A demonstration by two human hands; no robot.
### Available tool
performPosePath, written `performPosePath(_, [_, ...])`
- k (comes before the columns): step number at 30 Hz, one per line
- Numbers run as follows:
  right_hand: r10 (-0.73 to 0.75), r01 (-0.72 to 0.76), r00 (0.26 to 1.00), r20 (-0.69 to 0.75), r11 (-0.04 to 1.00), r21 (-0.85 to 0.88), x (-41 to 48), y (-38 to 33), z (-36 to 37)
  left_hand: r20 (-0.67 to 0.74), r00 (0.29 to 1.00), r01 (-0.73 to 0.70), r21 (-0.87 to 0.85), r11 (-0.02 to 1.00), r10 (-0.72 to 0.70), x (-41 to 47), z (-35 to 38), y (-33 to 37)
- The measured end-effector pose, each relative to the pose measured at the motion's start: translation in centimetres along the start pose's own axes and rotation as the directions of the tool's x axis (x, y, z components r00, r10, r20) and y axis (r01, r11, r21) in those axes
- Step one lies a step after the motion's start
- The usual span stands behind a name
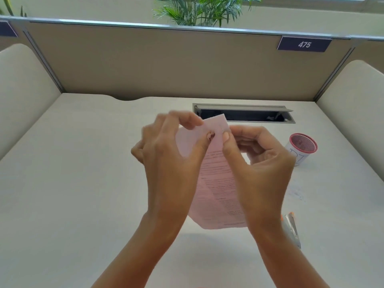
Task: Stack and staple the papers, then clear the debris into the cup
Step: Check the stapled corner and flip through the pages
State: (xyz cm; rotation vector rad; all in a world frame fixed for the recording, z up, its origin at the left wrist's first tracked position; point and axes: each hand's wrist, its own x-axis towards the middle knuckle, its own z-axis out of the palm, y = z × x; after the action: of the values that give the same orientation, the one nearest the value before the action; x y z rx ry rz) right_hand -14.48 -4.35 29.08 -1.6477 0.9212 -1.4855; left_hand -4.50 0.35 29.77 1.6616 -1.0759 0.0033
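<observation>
Papers (220, 183), pink and printed with lines of text, hang in the air over the middle of the pale counter (83, 183), held up by both hands with their lower edge loose above the surface; the counter fills most of the view and is closed at the back by a tan partition (166, 63) and at either side by rounded cream panels (20, 90); a green plant (203, 9) shows above the partition's metal rail; a long cable hatch (243, 113) is set into the counter at the back, its lid raised, just behind the top of the papers. The left hand (172, 154) has its grip clamped on the upper part of the papers, thumb in front and fingers curled over the top edge; the right hand (259, 159) has its grip clamped on the top corner, thumb pressed on the front face and fingers curled behind. A white cup (302, 145) with a red rim and red inside sits on the counter just to the right of the right hand, partly hidden by it; a silver stapler (292, 229) with orange trim lies on the counter beside the right wrist; a dark number plate (304, 44) reading 475 is fixed to the partition's upper right.
</observation>
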Motion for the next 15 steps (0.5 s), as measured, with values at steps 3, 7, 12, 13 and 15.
performPosePath(3, [-0.099,0.098,0.995,-0.031,0.995,-0.022,-0.8,0.3,1.0,0.033,0.999,0.003,-0.11,0.994,0.001,-0.6,0.0,0.1])
performPosePath(7, [-0.178,0.179,0.984,0.027,0.983,-0.045,-1.3,0.7,1.8,0.1,0.992,0.096,-0.259,0.961,-0.072,-0.6,-0.4,0.2])
performPosePath(12, [-0.167,0.171,0.983,0.077,0.984,-0.045,-0.7,1.1,1.7,0.234,0.954,0.251,-0.294,0.922,-0.185,0.2,-1.0,-0.9])
performPosePath(13, [-0.159,0.162,0.984,0.075,0.986,-0.041,-0.4,1.0,1.7,0.257,0.945,0.276,-0.296,0.914,-0.202,0.3,-1.0,-1.0])
performPosePath(15, [-0.154,0.157,0.986,0.061,0.987,-0.044,0.2,0.8,1.6,0.273,0.934,0.312,-0.312,0.898,-0.229,0.4,-1.2,-1.1])
